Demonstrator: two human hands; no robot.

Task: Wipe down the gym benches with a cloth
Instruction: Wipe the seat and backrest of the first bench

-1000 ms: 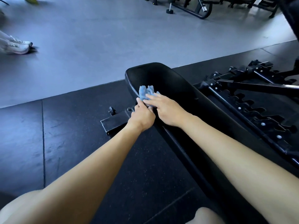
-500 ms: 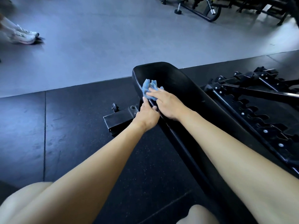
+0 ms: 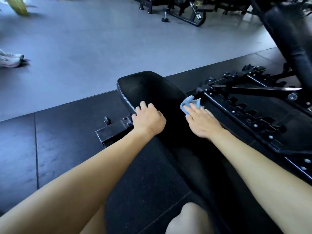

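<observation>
A black padded gym bench runs from the middle of the view toward the lower right. My left hand rests on the pad's left edge, its fingers curled over the side. My right hand lies with straight fingers on a crumpled blue cloth and presses it against the pad's right edge. Only the front part of the cloth shows beyond my fingers.
The bench's steel foot with a small wheel sticks out left on the black rubber mat. A black adjustment rack lies right of the bench, an upright padded backrest behind it. Someone's white shoes stand at far left; machines line the back.
My right hand has slid the cloth from the pad's left side across to its right edge. My left hand has shifted from beside the cloth to holding the left edge.
</observation>
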